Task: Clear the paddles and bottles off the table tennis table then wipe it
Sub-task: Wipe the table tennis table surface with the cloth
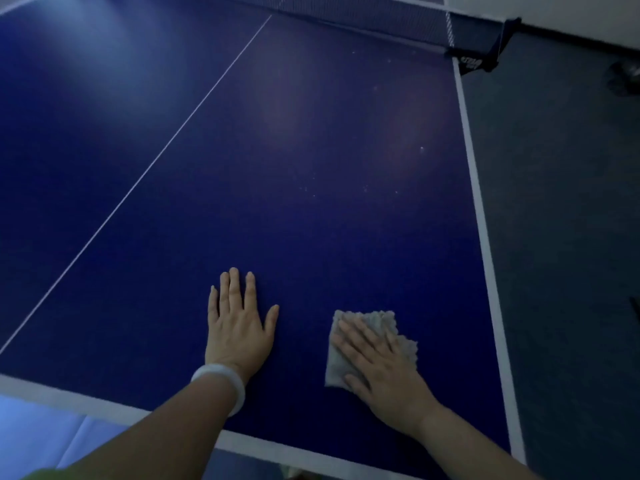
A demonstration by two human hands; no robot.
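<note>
The blue table tennis table [277,150] fills the view, with a thin white centre line and white edge bands. A folded grey cloth [374,327] lies near the table's front right corner. My right hand [381,365] presses flat on top of the cloth, fingers spread. My left hand [237,327] rests flat on the bare table surface to the left of the cloth, fingers apart, with a white bangle on the wrist. Small pale specks dot the surface further in. No paddles or bottles show on the table.
The net [381,19] and its dark clamp post [481,53] stand at the far right. Grey floor [561,220] runs along the table's right edge, with a dark object [625,77] on it near the wall.
</note>
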